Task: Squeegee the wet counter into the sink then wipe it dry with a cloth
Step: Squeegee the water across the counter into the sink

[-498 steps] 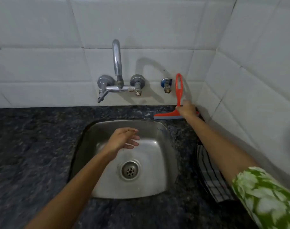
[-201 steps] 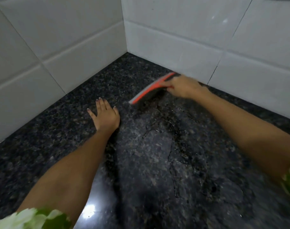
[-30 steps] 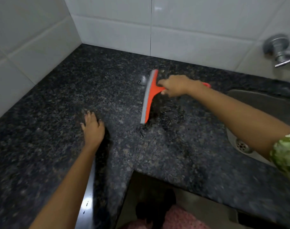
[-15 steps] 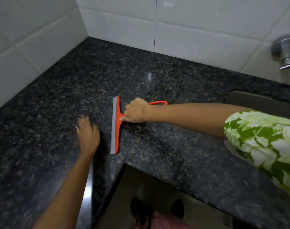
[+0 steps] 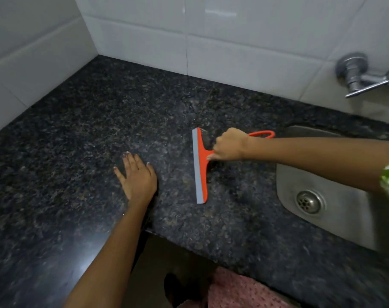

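An orange squeegee (image 5: 199,165) with a grey rubber blade lies blade-down on the dark speckled granite counter (image 5: 82,134). My right hand (image 5: 228,145) is shut around its handle, whose orange loop sticks out behind my wrist. The blade runs front to back, left of the steel sink (image 5: 335,210). My left hand (image 5: 137,177) rests flat on the counter with fingers spread, a short way left of the blade. Wet streaks show on the stone just right of the blade. No cloth is in view.
White tiled walls meet in a corner at the back left. A chrome tap (image 5: 362,76) juts from the wall above the sink. The counter's front edge steps inward near the middle; below it are the floor and a pink mat (image 5: 240,292).
My right hand has drawn the squeegee to the right, toward the sink, away from my left hand. My left hand has stayed flat on the counter.
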